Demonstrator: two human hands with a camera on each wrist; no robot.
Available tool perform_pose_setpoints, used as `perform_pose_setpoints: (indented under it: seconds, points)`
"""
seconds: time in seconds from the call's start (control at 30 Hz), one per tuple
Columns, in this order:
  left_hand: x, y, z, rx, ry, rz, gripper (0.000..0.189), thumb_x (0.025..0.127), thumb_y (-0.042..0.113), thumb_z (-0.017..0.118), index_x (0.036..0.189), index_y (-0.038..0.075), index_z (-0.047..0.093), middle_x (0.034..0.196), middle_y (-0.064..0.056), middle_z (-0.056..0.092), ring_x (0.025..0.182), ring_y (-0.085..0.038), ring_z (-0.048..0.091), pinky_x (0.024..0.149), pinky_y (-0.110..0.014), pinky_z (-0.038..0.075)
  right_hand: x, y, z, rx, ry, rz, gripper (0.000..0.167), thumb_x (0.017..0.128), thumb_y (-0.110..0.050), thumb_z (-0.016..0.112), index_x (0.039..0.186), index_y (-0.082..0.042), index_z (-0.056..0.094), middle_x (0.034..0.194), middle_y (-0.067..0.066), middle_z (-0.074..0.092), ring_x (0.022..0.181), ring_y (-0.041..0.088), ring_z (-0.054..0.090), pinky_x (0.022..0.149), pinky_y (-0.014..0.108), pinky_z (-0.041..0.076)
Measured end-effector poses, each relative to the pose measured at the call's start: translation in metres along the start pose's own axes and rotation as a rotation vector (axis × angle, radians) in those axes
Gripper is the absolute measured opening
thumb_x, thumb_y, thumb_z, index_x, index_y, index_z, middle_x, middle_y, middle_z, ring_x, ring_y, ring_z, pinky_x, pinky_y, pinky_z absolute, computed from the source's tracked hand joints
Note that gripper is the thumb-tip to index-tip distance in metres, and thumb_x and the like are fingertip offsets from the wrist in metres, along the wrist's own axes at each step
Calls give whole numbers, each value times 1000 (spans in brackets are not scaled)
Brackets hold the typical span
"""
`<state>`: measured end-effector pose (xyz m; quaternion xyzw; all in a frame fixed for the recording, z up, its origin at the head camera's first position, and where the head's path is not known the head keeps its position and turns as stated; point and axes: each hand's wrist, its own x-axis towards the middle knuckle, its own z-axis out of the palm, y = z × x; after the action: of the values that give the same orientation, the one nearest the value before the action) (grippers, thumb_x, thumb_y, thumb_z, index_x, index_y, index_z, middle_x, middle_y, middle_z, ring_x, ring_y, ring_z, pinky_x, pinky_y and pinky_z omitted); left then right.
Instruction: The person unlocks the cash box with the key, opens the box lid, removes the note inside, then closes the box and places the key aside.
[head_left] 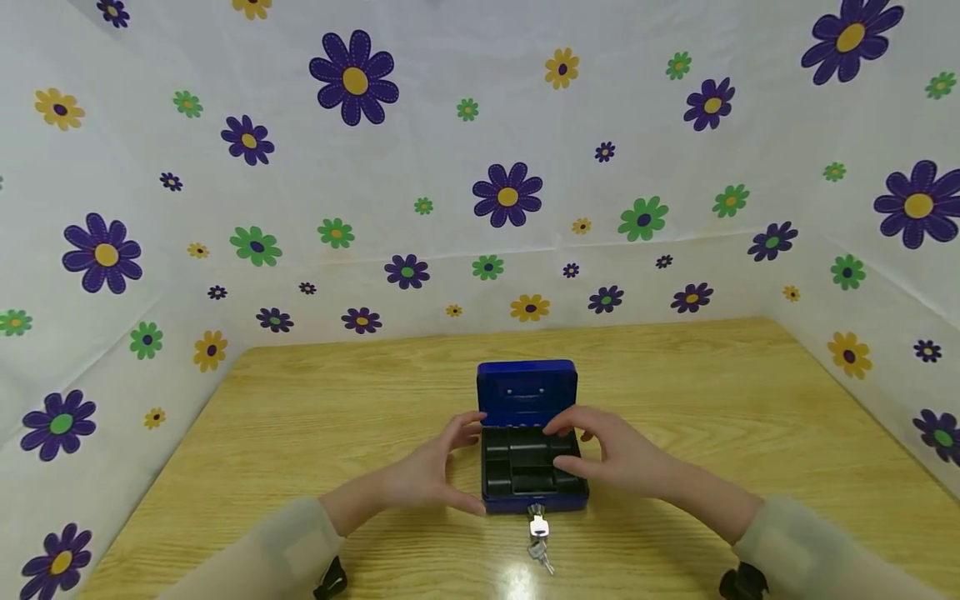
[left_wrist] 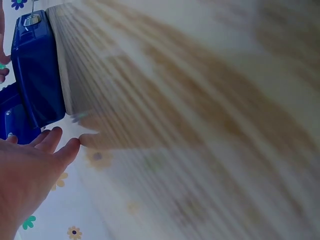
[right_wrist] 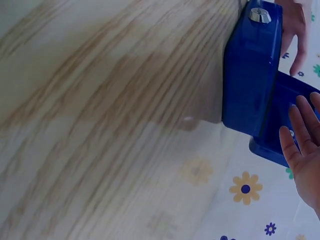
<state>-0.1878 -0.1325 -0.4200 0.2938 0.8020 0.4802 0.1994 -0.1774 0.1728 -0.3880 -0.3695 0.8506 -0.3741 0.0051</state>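
Observation:
A blue metal cash box (head_left: 558,503) stands on the table with its lid (head_left: 527,390) raised toward the back. Inside sits a black compartment tray (head_left: 531,452), with nothing visible in its compartments. Keys (head_left: 538,528) hang from the lock at the front. My left hand (head_left: 423,473) is at the box's left side, thumb by the front corner and fingers near the lid hinge, spread apart. Over the right part of the tray hovers my right hand (head_left: 618,450), its fingers loosely bent around nothing. In the right wrist view the box's silver lock (right_wrist: 260,15) shows.
The wood-grain table (head_left: 360,392) extends around the box on all sides. A white cloth with printed flowers (head_left: 442,150) encloses its back and sides. Both forearms wear pale sleeves (head_left: 281,537), with black straps (head_left: 742,581) below them.

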Motion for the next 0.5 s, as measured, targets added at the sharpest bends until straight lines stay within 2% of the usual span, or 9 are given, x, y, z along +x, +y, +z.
perform_pose_setpoints:
  seconds: [0.23,0.5]
  points:
    - [4,-2,4,47,-11,-13,105,72,21,88,151,19,19,149,-12,37,136,-28,36,113,-51,18,9,4,13,23,-77,2,32,93,-28,68,118,-9,62,109,4,63,96,22,59,84,42,51]
    - [9,-2,3,116,-20,-25,102,73,27,87,151,14,22,148,-9,40,134,-25,39,113,-48,23,17,5,18,-62,-124,28,29,91,-25,71,116,-13,65,109,-4,64,100,15,59,87,41,50]
